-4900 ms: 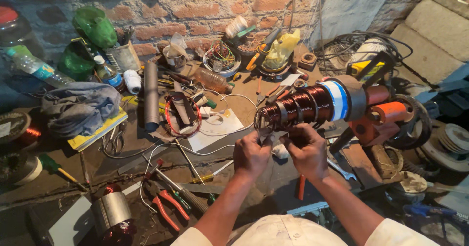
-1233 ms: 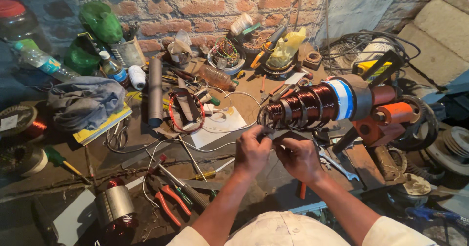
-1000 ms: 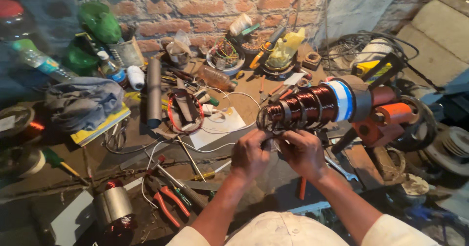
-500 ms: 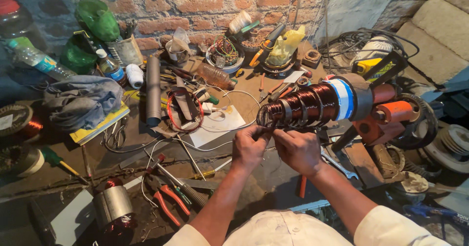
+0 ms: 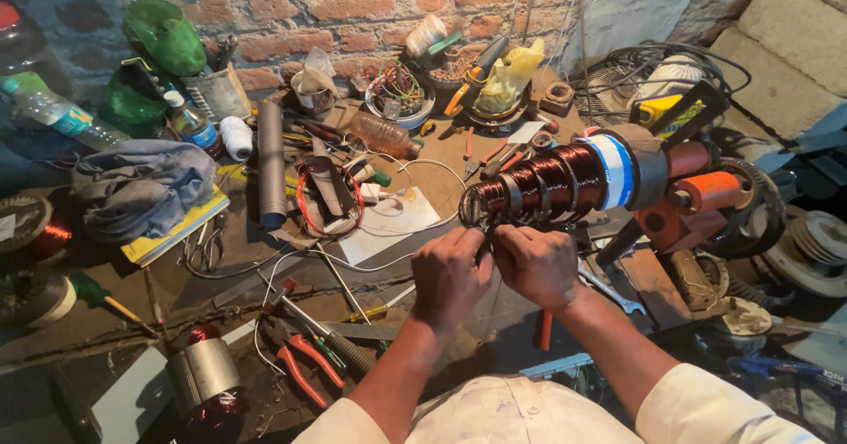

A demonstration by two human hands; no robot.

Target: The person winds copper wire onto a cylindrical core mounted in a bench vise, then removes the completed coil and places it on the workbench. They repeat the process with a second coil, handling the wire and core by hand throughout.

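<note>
Cluttered workbench (image 5: 415,223): both hands (image 5: 494,272) pinching coil (image 5: 547,184) end.

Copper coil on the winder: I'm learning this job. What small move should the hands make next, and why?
Probably draw the wire end snug at the coil tip: both the left hand and right hand pinch together there, right below its near end.

My left hand (image 5: 450,276) and right hand (image 5: 536,265) are bare: no gloves, rings or watch on either. My forearms are bare too, from the wrists back toward the elbows. Behind them I wear a pale, off-white shirt (image 5: 520,413) with sleeves ending near the elbows; the cloth looks worn, with faint stains, and bunches loosely over my chest.
</note>
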